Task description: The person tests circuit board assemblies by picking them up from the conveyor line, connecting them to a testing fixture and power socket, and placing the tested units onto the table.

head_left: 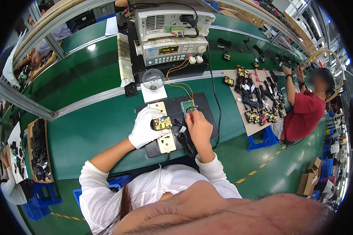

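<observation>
While white-gloved left fingers (153, 134) clamp the black-cased yellow circuit board (162, 123), I should steady right fingers (198, 116) pinching the red piece (191, 116).

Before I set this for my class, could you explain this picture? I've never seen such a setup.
There is no robot, just a person's two hands, seen from a camera worn on the head. The gloved left hand holds a small circuit board. The bare right hand is at a green board; what it grips, if anything, is hard to tell. Below lies a dark mat on a green table, with a coiled black cable. Behind, a meter reads FAIL.
</observation>
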A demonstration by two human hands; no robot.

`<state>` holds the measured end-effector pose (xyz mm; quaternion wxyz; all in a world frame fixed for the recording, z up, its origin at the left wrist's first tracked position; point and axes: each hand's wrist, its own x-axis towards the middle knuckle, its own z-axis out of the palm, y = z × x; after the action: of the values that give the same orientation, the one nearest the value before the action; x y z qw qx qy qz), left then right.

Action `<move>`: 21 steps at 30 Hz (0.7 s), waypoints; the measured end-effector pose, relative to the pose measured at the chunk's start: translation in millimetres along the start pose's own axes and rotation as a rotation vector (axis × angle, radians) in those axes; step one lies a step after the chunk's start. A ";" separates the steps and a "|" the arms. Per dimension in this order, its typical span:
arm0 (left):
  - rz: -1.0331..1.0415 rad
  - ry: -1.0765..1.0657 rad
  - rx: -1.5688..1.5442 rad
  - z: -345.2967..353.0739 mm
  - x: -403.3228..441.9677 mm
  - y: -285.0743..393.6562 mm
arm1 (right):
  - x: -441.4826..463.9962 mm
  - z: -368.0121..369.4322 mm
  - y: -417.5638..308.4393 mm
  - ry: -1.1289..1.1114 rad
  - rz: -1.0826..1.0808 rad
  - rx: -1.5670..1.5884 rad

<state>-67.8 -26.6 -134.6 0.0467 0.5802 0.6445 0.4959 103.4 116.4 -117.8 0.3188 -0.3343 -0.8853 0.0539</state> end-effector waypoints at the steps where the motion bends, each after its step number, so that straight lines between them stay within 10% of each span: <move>1: 0.007 0.001 0.015 0.4 -0.2 -0.7 | -0.2 0.5 0.3 0.000 0.000 0.000; 21: 0.024 0.011 0.051 -3.4 2.1 6.7 | -8.0 9.2 6.2 0.194 0.059 0.322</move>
<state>-66.0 -28.1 -127.2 0.0225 0.5859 0.6502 0.4832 105.9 117.3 -131.3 0.4502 -0.3083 -0.8202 0.1718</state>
